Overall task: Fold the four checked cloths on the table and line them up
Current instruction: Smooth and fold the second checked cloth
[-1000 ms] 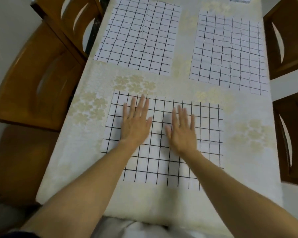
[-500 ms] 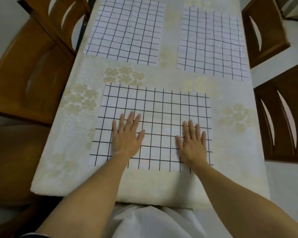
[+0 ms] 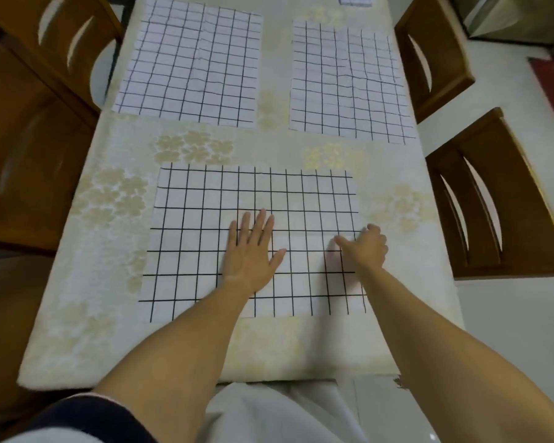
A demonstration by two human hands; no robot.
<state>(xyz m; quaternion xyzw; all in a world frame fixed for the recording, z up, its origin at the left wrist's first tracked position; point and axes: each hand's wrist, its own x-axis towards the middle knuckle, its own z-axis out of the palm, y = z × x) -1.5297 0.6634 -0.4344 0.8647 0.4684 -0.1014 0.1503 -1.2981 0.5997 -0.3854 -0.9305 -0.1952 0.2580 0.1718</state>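
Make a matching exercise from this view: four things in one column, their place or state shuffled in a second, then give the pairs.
Things:
1. left hand
2. right hand
3. near cloth
4. far right cloth

States:
A. fingers curled at the near cloth's right edge
B. spread flat, closest to the person
C. lies flat beyond the near cloth, untouched
D. palm down, fingers spread, on the near cloth

Pairs: 1-D, 2-A, 3-B, 4-C

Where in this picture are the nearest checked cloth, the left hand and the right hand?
nearest checked cloth (image 3: pixel 199 219), head view, bare left part of its surface
left hand (image 3: pixel 250 251), head view, back of the hand
right hand (image 3: pixel 367 249), head view, back of the hand
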